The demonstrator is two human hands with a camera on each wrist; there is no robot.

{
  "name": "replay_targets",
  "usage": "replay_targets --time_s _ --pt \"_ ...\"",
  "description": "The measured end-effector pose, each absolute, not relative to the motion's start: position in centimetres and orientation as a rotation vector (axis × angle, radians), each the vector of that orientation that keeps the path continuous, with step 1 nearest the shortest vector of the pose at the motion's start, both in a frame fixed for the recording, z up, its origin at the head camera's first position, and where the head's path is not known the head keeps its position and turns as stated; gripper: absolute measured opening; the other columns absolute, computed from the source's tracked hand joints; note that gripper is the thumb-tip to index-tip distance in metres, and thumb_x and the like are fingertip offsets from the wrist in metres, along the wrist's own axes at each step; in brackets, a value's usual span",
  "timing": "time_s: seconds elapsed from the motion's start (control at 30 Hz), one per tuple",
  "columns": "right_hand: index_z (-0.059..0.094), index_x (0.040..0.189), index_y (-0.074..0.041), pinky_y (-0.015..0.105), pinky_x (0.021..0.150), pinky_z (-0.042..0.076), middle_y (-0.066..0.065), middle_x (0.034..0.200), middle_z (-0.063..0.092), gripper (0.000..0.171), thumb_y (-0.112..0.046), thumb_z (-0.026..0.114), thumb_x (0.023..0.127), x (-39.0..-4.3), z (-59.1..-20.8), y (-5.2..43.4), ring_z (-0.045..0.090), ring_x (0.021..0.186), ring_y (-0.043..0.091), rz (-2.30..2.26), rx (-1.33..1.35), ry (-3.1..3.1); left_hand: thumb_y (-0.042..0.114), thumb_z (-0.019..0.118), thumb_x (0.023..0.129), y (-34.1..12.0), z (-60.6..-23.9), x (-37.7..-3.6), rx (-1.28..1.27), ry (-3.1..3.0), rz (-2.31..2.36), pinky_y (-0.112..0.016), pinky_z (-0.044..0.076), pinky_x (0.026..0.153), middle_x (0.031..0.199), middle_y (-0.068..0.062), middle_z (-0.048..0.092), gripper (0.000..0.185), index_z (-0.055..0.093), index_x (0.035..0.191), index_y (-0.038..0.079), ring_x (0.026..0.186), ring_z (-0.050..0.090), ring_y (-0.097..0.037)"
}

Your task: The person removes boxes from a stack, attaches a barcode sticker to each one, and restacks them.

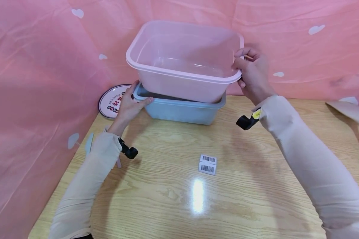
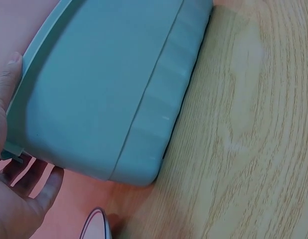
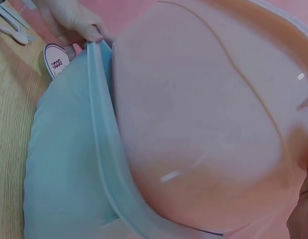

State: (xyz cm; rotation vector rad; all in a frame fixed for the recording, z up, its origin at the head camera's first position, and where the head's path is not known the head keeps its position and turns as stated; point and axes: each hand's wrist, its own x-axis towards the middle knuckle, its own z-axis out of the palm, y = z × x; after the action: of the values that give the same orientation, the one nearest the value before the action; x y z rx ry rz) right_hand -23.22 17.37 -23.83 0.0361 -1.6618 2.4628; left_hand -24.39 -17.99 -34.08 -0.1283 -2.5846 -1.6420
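From the head camera, two rectangular plastic basins were seen at the back of the wooden table (image 1: pixel 257 186), both with the long axis running left to right and the open side facing up. The pink basin (image 1: pixel 182 59) was held tilted above the blue-grey basin (image 1: pixel 182 109), its lower right corner still nested inside and its left end raised. The right hand (image 1: pixel 252 74) was curled round the pink basin's right rim, thumb inside and fingers outside. The left hand (image 1: pixel 131 104) was pressed on the left rim of the blue-grey basin, thumb laid along the edge. One round printed plate (image 1: pixel 109 103) was propped in the left corner against the pink sheet (image 1: pixel 33 83), one barcode label (image 1: pixel 207 164) lay mid-table, and one pale spatula (image 1: pixel 354 114) lay at the far right.

From the left wrist camera, the blue-grey basin's (image 2: pixel 104 89) outer wall and base were seen resting on the table, the left hand's (image 2: pixel 14 164) thumb on the rim and its fingers beneath the lip.

From the right wrist camera, the pink basin's (image 3: pixel 204 119) underside was seen inside the blue-grey rim (image 3: pixel 101 149); the right hand's grip could not be made out there.
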Motion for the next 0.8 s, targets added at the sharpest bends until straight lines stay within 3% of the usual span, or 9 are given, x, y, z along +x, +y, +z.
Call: replay_targets --time_s 0.3,0.8 --pt "0.057 0.081 0.004 0.021 0.024 0.011 0.007 0.053 0.051 0.024 0.020 0.041 0.073 -21.5 -22.3 18.7 0.034 0.025 0.012 2.491 0.113 -1.544 0.034 0.081 0.078 -17.9 -33.8 -24.1 -0.093 -2.615 -1.672 -0.047 0.019 0.120 0.152 -0.006 0.032 0.092 0.027 0.152 0.028 0.141 0.032 -0.025" --pt "0.055 0.083 0.010 0.022 0.030 -0.003 0.013 0.053 0.057 0.023 0.025 0.038 0.081 -19.1 -21.8 23.0 0.040 0.025 0.013 2.553 0.233 -1.390 0.036 0.080 0.079 -18.0 -33.2 -24.2 -0.047 -2.651 -1.649 -0.051 0.019 0.119 0.152 -0.007 0.031 0.093 0.025 0.153 0.028 0.140 0.031 -0.026"
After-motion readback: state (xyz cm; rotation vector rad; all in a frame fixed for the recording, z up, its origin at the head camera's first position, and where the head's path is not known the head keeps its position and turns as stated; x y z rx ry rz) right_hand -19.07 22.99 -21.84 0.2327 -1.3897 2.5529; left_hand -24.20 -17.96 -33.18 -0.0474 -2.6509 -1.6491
